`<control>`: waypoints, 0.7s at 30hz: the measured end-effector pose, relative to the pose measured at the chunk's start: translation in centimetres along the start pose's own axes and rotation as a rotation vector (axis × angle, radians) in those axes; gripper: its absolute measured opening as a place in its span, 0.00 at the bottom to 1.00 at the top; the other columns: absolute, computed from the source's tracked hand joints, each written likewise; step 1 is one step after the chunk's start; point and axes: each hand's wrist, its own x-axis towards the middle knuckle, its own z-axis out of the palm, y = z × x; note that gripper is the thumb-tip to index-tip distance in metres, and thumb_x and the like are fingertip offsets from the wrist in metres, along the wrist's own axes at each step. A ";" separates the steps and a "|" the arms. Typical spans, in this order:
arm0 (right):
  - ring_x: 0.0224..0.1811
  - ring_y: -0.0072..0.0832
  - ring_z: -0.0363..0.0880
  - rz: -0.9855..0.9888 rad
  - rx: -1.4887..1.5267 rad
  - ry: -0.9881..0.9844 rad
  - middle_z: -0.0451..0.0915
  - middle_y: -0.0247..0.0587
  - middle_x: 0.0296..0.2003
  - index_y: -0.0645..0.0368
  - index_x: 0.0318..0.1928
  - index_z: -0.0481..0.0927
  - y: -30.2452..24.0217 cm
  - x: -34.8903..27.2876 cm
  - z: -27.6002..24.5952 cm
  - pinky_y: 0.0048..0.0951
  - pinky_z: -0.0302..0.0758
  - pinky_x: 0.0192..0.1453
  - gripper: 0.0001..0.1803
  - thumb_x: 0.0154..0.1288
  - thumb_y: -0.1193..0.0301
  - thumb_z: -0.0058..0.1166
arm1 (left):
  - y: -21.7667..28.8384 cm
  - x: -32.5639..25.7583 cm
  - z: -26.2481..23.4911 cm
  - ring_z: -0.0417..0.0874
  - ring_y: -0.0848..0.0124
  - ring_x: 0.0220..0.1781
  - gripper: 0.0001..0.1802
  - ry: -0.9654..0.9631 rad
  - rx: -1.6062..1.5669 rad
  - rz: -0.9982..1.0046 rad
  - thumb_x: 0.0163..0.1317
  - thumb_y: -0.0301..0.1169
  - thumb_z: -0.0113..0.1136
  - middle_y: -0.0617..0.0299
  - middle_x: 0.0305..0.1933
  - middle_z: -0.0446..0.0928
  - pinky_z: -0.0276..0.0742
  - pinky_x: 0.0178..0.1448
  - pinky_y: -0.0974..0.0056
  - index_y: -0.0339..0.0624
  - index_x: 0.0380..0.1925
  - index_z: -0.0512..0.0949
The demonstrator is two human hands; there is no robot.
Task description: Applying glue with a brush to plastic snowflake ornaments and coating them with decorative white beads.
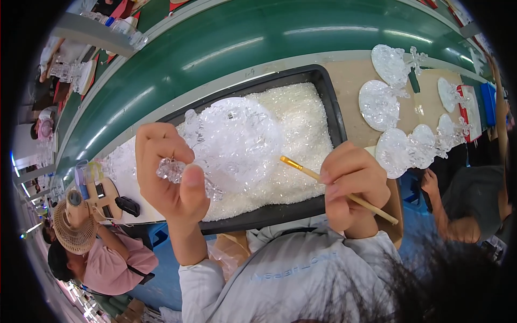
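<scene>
Left hand's [153, 185] fingers closed around clear ornament [171, 169]; its white disc [242, 145] over white granules [308, 107] in black tray [335, 110]. Right hand's [355, 191] fingers clamped on brush [306, 170], tip apart from disc. Disc looks white all over; whether finished, cannot tell. Several similar pieces [379, 105] on worktop [350, 75], right. Blue lettering [293, 266] on grey shirt [285, 293]; handwritten mark [250, 71] on pale rail [231, 79].

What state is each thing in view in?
Left hand: closed around a clear ornament.
Right hand: closed on the brush.
Brush: held slanted, bristle end toward the person's left.
White disc: over the tray; whether joined to the ornament, cannot tell.
Tray: filled with loose glittering granules.
Other discs: set down, at right.
Fan: running or not, cannot tell.
</scene>
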 end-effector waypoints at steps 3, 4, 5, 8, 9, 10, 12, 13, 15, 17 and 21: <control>0.24 0.31 0.75 -0.019 -0.044 -0.011 0.78 0.44 0.28 0.60 0.29 0.75 -0.2 0.2 0.3 0.27 0.71 0.25 0.04 0.54 0.75 0.57 | 0.1 0.0 -0.6 0.68 0.69 0.31 0.23 -0.001 -0.012 -0.014 0.61 0.48 0.60 0.56 0.32 0.68 0.62 0.35 0.67 0.37 0.24 0.71; 0.24 0.33 0.75 0.008 -0.042 -0.032 0.78 0.43 0.28 0.61 0.29 0.76 -0.5 0.4 0.4 0.28 0.72 0.26 0.07 0.44 0.80 0.55 | 0.1 -0.1 -0.5 0.68 0.69 0.31 0.23 -0.006 -0.017 -0.015 0.61 0.48 0.60 0.56 0.32 0.68 0.62 0.35 0.67 0.37 0.24 0.71; 0.24 0.34 0.75 0.036 -0.040 -0.054 0.78 0.42 0.28 0.62 0.29 0.78 -0.6 0.5 0.4 0.28 0.73 0.27 0.14 0.34 0.84 0.53 | 0.2 -0.1 -0.3 0.68 0.69 0.30 0.23 0.001 -0.027 -0.025 0.61 0.48 0.60 0.55 0.32 0.68 0.62 0.35 0.68 0.37 0.24 0.71; 0.24 0.34 0.76 0.047 -0.065 -0.076 0.78 0.41 0.28 0.62 0.29 0.78 -0.6 0.5 0.3 0.29 0.74 0.27 0.14 0.34 0.85 0.53 | 0.4 -0.1 -0.4 0.69 0.70 0.30 0.24 0.012 -0.019 -0.026 0.61 0.50 0.59 0.54 0.33 0.68 0.63 0.34 0.69 0.37 0.24 0.71; 0.24 0.34 0.76 0.047 -0.065 -0.074 0.78 0.41 0.28 0.62 0.29 0.78 -0.8 0.6 0.2 0.29 0.74 0.27 0.14 0.34 0.85 0.53 | 0.5 0.0 -0.6 0.70 0.70 0.30 0.25 0.019 -0.002 -0.018 0.62 0.51 0.58 0.53 0.34 0.68 0.63 0.34 0.69 0.37 0.24 0.71; 0.24 0.34 0.76 0.040 -0.049 -0.065 0.77 0.41 0.28 0.62 0.28 0.78 -1.0 0.6 0.2 0.29 0.74 0.27 0.14 0.33 0.85 0.53 | 0.4 0.0 -0.6 0.70 0.70 0.30 0.25 0.016 -0.004 -0.017 0.62 0.51 0.58 0.53 0.34 0.68 0.63 0.34 0.69 0.37 0.24 0.71; 0.24 0.34 0.76 0.032 -0.036 -0.054 0.77 0.41 0.28 0.62 0.28 0.78 -0.9 0.7 0.1 0.29 0.74 0.27 0.14 0.33 0.85 0.53 | 0.4 0.0 -0.6 0.70 0.70 0.30 0.26 0.018 -0.022 -0.010 0.62 0.51 0.58 0.53 0.34 0.68 0.64 0.35 0.69 0.37 0.24 0.71; 0.24 0.34 0.76 0.037 -0.054 -0.076 0.77 0.41 0.28 0.61 0.29 0.77 -0.7 0.6 0.2 0.29 0.74 0.27 0.15 0.33 0.85 0.53 | 0.3 -0.1 -0.7 0.70 0.70 0.30 0.26 0.015 -0.024 -0.008 0.62 0.51 0.58 0.53 0.34 0.68 0.64 0.35 0.69 0.37 0.24 0.71; 0.25 0.35 0.76 0.041 -0.073 -0.094 0.77 0.41 0.28 0.61 0.29 0.77 -0.6 0.6 0.2 0.29 0.74 0.27 0.15 0.33 0.85 0.53 | 0.1 -0.2 -0.7 0.71 0.69 0.31 0.26 0.018 0.012 0.030 0.61 0.53 0.58 0.53 0.35 0.68 0.66 0.35 0.68 0.37 0.24 0.71; 0.25 0.35 0.76 0.048 -0.029 -0.067 0.77 0.41 0.28 0.61 0.30 0.78 -0.9 0.7 0.1 0.29 0.74 0.27 0.16 0.33 0.85 0.54 | 0.3 -0.3 -0.8 0.71 0.69 0.31 0.26 0.019 0.007 0.024 0.60 0.53 0.58 0.52 0.35 0.68 0.66 0.35 0.68 0.38 0.24 0.71; 0.25 0.35 0.76 0.036 -0.060 -0.107 0.77 0.41 0.28 0.61 0.30 0.78 -0.6 0.6 0.1 0.30 0.74 0.27 0.16 0.34 0.85 0.56 | 0.2 -0.6 -1.0 0.72 0.68 0.30 0.26 0.031 0.041 0.055 0.59 0.54 0.59 0.52 0.36 0.68 0.67 0.34 0.68 0.39 0.24 0.72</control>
